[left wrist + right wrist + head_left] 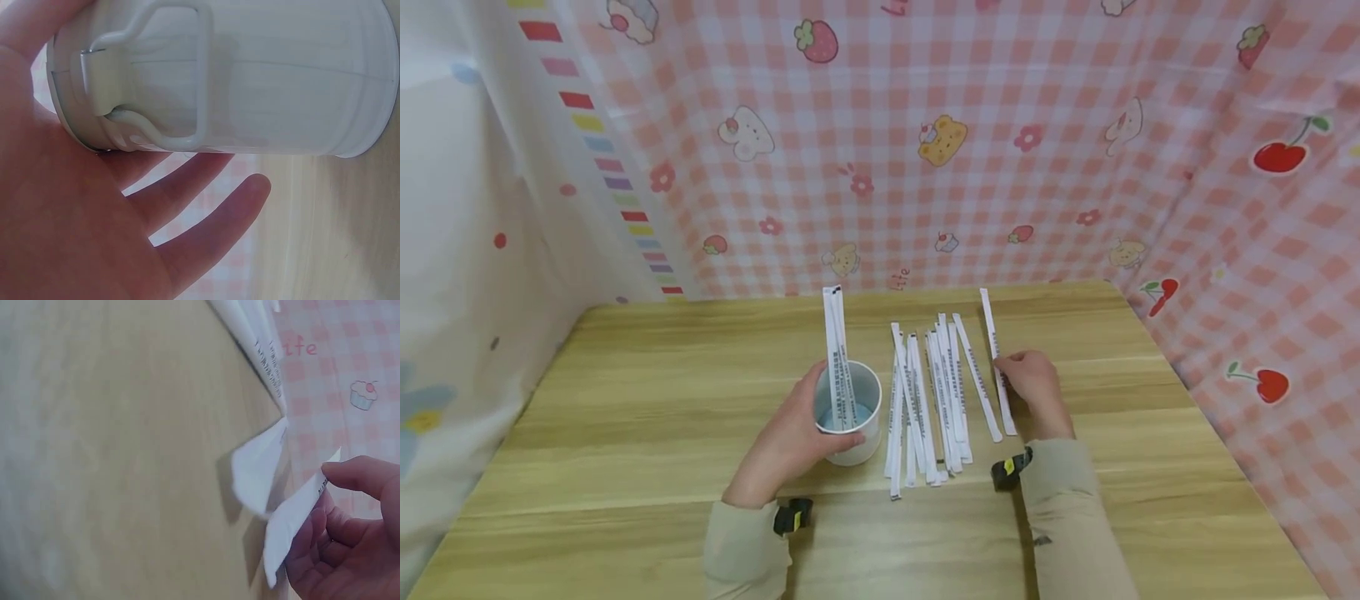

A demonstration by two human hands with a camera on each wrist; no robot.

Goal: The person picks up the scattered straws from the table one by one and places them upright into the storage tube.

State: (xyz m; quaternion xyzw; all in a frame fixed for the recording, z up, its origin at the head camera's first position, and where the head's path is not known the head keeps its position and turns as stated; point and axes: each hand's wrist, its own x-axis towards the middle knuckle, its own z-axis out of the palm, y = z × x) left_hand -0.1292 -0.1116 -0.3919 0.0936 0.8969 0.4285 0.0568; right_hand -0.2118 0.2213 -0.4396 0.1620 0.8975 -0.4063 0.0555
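Note:
My left hand [784,437] grips a small white pail [862,448] by its rim, thumb at the near side. In the left wrist view the pail's wall [287,94] bears a white wire handle [203,81]; some fingers are spread beside it. A few paper-wrapped straws [832,333] stand in the pail, leaning on its far left rim. To the right, my right hand [1036,385] pinches one wrapped straw [989,329] between thumb and fingers near its middle. In the right wrist view this straw [290,522] is tilted, its near end close above the table.
Several more wrapped straws [955,392] lie in a loose, overlapping row between the pail and my right hand. One single straw [976,375] lies at the row's right side. The wooden table [625,433] meets a pink checked cloth [880,167] at the back.

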